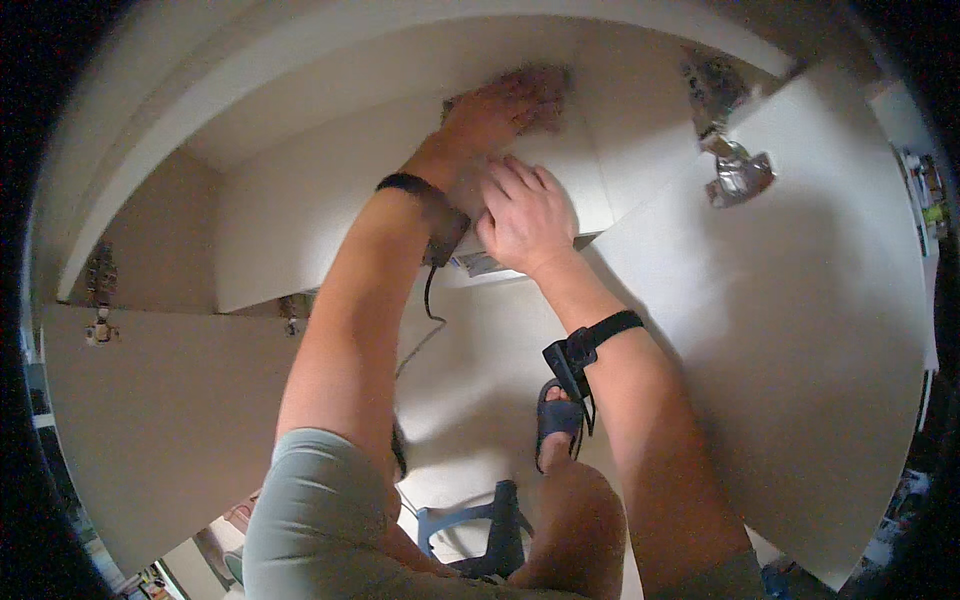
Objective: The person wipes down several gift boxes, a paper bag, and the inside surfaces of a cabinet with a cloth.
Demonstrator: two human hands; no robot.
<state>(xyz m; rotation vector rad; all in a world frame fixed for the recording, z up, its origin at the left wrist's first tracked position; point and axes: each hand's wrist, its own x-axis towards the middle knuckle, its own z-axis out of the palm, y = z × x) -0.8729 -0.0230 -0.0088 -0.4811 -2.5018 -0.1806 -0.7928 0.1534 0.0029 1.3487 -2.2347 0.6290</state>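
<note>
My left hand (517,105), blurred, reaches deep inside a white cabinet, over its shelf board (300,195). Something dark shows around the fingers, but the blur hides whether it is a held cloth or just shadow. Closer to me, my right hand (531,214) rests palm down near the front of the same board, with bent fingers and no object visible in it. A black strap with a small box (446,229) and a cable circles my left wrist. A similar strapped black device (574,356) sits on my right forearm.
Open cabinet doors stand at left (165,405) and right (795,300). Metal hinges (739,176) project from the right side, others (101,330) at the left. Under the shelf edge lies a partly hidden item (480,262). Below are a slippered foot (559,420) and a blue-grey stool (506,529).
</note>
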